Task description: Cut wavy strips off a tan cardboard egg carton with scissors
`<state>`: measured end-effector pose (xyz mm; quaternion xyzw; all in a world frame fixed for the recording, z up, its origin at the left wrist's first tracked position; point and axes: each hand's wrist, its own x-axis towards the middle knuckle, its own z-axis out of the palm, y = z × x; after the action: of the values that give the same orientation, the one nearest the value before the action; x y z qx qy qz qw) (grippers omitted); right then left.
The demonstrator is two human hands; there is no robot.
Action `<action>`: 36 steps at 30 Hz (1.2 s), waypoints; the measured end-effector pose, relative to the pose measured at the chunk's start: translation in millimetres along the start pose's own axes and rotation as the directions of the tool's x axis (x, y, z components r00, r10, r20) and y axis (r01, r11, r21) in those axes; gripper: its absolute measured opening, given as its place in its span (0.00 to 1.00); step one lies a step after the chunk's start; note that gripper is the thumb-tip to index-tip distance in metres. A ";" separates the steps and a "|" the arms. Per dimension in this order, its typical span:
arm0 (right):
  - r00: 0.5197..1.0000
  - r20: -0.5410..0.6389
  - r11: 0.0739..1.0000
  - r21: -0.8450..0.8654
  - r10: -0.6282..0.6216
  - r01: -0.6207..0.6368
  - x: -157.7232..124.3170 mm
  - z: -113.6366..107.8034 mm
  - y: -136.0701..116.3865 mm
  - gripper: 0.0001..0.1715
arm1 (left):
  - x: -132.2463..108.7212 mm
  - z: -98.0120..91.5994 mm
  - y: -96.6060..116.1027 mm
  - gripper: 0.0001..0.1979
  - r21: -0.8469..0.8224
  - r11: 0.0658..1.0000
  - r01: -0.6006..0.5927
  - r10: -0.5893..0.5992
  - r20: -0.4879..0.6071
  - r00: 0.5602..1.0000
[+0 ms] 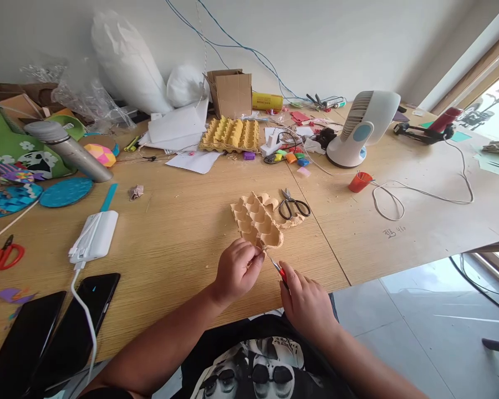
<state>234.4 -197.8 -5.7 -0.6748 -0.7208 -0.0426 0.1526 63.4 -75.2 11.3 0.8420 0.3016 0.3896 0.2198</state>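
A tan egg carton piece (255,217) lies on the wooden table in front of me. My left hand (238,269) is closed at its near edge, fingers pinched; whether it grips the carton or a small scrap is too small to tell. In my right hand (307,299) is a slim tool with a red-and-black handle (281,272), its metal tip pointing at the left fingertips. Black-handled scissors (293,205) rest on torn carton pieces (293,221) just right of the carton.
A yellow egg tray (230,135), a cardboard box (233,93) and a white fan (363,130) stand at the back. An orange cup (360,182) is to the right. A power bank (95,235), phones (81,321) and red scissors (2,256) lie left.
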 end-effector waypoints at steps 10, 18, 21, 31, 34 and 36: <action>0.929 0.105 0.928 0.078 0.356 -0.365 40.9 -41.5 48.9 0.21 | 4.4 6.8 -27.9 0.10 0.341 0.939 0.047 -0.085 0.096 0.992; 0.801 0.289 0.834 0.017 0.525 -0.552 86.7 -13.7 140.3 0.20 | 5.1 6.2 -33.6 0.02 0.311 0.944 0.114 -0.168 0.155 0.973; 0.783 0.322 0.826 0.005 0.533 -0.564 90.3 -8.6 148.0 0.24 | 9.3 -3.0 -33.9 0.01 0.211 0.959 0.189 -0.213 0.097 0.972; 0.904 0.110 0.908 -0.116 0.414 -0.402 119.9 -7.7 121.0 0.18 | 12.0 -15.0 -66.6 0.16 0.273 0.911 0.311 -0.349 0.107 0.931; 0.925 0.165 0.938 -0.117 0.343 -0.327 149.8 1.2 102.9 0.20 | 13.9 -12.8 -68.1 0.13 0.239 0.878 0.414 -0.453 0.143 0.880; 0.897 0.245 0.927 -0.167 0.369 -0.336 169.9 8.6 95.6 0.23 | 15.6 -11.1 -68.6 0.12 0.204 0.854 0.478 -0.513 0.178 0.840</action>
<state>320.0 -24.3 19.4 -0.8015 -0.5967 0.0357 0.0164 39.6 -13.6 -15.4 0.7878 0.5113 0.1970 0.2814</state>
